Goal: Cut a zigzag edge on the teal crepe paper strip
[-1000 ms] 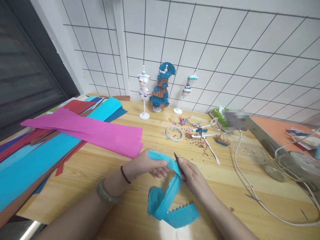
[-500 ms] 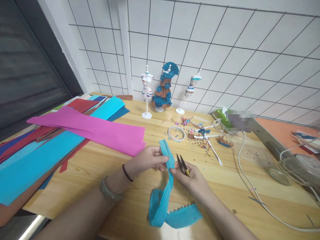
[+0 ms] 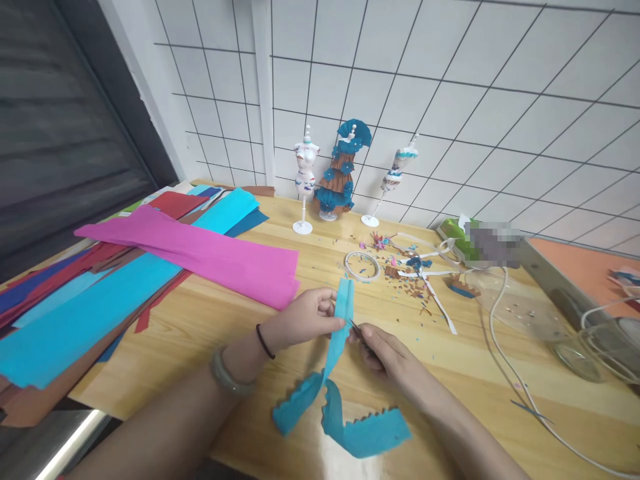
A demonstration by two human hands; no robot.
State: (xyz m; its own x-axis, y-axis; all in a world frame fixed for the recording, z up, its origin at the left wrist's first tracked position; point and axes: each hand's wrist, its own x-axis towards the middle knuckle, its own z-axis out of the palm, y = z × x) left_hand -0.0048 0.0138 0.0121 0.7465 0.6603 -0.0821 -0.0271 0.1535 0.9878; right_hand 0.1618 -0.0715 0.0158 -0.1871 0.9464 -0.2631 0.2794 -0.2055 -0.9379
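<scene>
1. Far left of the white ring [image 3: 363, 277]: paper sheets heaped on the wooden table [image 3: 475, 373], a broad blue sheet [image 3: 90, 317] along the near side.
2. Left of ring: magenta sheet [image 3: 210, 253], laid across the heap, its right end nearest the ring.
3. Behind ring, to its left: white mannequin [image 3: 305, 163], upright on its stand; next to it, dressed mannequin [image 3: 340, 177] in brown tiers and blue ruffles.
4. Nearer than ring, to its left: left hand [image 3: 310, 317]. Thumb closed against bent fingers, pinching the blue strip.
5. Blue strip [image 3: 336, 343]: top end just in front of ring; scallop-edged lower lengths reach the table, nearer than ring.
6. In front of ring, slightly right: right hand [image 3: 387, 350], fingers curled around scissors [image 3: 363, 337], tip at the strip's right edge. Blades look nearly edge-on; cannot tell how far they are parted.
7. Behind ring, to its right: leaning mannequin [image 3: 393, 179].
8. Right of ring: brown scraps [image 3: 414, 288]; farther right, white cord [image 3: 492, 317].
</scene>
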